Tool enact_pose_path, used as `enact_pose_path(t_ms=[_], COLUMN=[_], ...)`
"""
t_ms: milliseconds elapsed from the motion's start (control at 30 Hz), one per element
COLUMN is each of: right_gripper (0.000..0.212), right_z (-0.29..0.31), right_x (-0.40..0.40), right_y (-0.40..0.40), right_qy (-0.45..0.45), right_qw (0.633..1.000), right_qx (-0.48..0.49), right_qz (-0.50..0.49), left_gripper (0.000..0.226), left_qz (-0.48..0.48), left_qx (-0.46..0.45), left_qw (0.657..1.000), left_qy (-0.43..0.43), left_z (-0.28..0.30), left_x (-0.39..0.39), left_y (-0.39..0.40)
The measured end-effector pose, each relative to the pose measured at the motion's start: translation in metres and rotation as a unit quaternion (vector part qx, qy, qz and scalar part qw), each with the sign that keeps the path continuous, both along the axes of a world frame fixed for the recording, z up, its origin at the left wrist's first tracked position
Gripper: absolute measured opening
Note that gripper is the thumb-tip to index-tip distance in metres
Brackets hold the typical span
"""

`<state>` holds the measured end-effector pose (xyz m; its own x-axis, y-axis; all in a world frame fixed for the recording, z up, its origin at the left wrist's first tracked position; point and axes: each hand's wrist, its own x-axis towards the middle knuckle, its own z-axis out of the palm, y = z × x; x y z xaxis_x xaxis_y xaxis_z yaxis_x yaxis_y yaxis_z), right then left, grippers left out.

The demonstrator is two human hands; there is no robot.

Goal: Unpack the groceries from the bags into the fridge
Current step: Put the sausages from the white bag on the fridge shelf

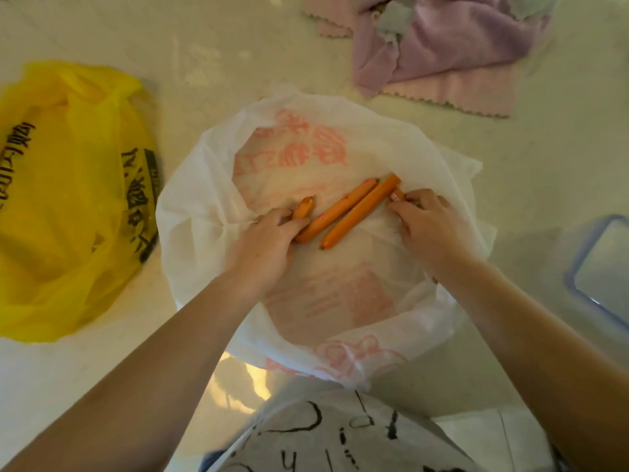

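Far left, I note the yellow bag (68, 199) lying slumped and flat on the pale counter (544, 148). It looks collapsed; I judge it already emptied, though its inside is not visible, so I cannot confirm that.

Centre, the white bag (204, 212) is spread wide open on the counter, mouth toward me. Inside lie the groceries in hand: orange sausages in sealed casings. My left hand (262, 243) has its fingers curled round a short sausage (304, 207), whose tip shows past the knuckles. Just beside that hand lie two long sausages (354, 212), side by side and touching, loose on the bag's inner surface; the lower end of one meets the left fingers.

Next right, my right hand (429, 226) is curled at the upper end of the long pair and pinches another small sausage (398, 194), mostly hidden under the fingers.

Far right, a clear container with a blue rim (595, 270) sits at the frame edge, and a lilac cloth (442, 52) lies crumpled at the top.

Status, as a judgement: unpacking is mid-course. The sausages remain inside the white bag, none yet lifted clear. The fridge is not in view, so every visible item still needs gathering, carrying and shelving.
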<state>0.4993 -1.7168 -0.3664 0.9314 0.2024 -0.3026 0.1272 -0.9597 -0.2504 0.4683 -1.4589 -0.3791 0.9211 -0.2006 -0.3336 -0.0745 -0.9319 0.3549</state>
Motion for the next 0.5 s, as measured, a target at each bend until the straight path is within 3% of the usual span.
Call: enact_pose_path(t_ms=[267,500], right_gripper=[0.037,0.044], right_z=[0.012,0.008], right_x=[0.006,0.017], right_y=[0.007,0.032], right_qy=[0.007,0.038], right_qw=[0.993,0.945], right_qx=[0.078,0.211], right_qz=[-0.084,-0.248], left_gripper=[0.046,0.042], left_qz=[-0.023,-0.025], left_qx=[-0.051,-0.088], left_qw=[0.998,0.995], left_qy=[0.003,-0.033], left_z=[0.024,0.022], left_x=[0.034,0.059], left_y=[0.002,-0.024])
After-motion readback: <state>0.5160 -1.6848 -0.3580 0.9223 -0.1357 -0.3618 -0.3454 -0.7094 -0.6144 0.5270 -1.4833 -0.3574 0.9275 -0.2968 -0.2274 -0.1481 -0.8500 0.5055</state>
